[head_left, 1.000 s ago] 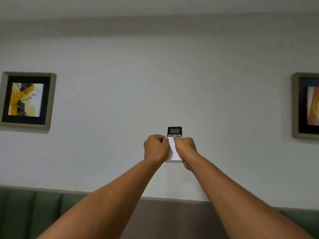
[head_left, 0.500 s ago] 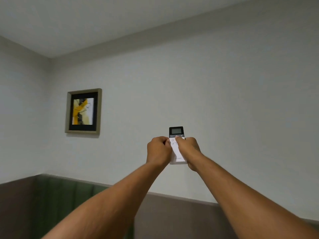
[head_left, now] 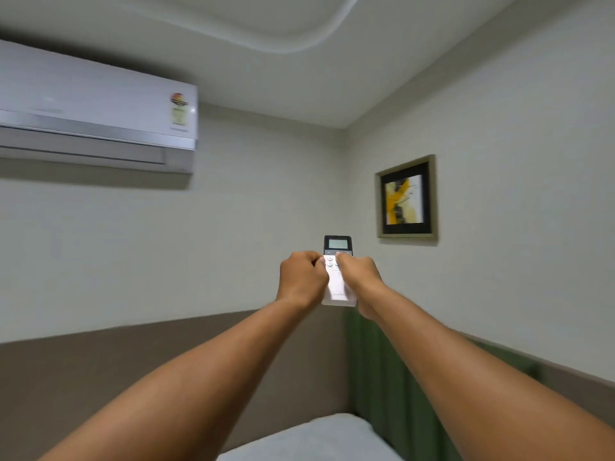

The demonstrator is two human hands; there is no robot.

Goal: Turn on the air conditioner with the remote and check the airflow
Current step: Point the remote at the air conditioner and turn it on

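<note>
A long white wall-mounted air conditioner (head_left: 96, 108) hung high, up and left of the slim white remote with a grey display (head_left: 337, 261). The left hand (head_left: 303, 277) and right hand (head_left: 361, 274) had their fingers clamped on the remote; a framed yellow abstract picture (head_left: 406, 197) hung up and right of it.

Bed (head_left: 319, 439): pale grey-white surface, corner visible at the bottom edge of the view, between the two forearms.
Position: set into the room corner, against the brown wall panel (head_left: 133, 377) and the green padded panel (head_left: 382, 377).
Items on surface: none visible.
</note>
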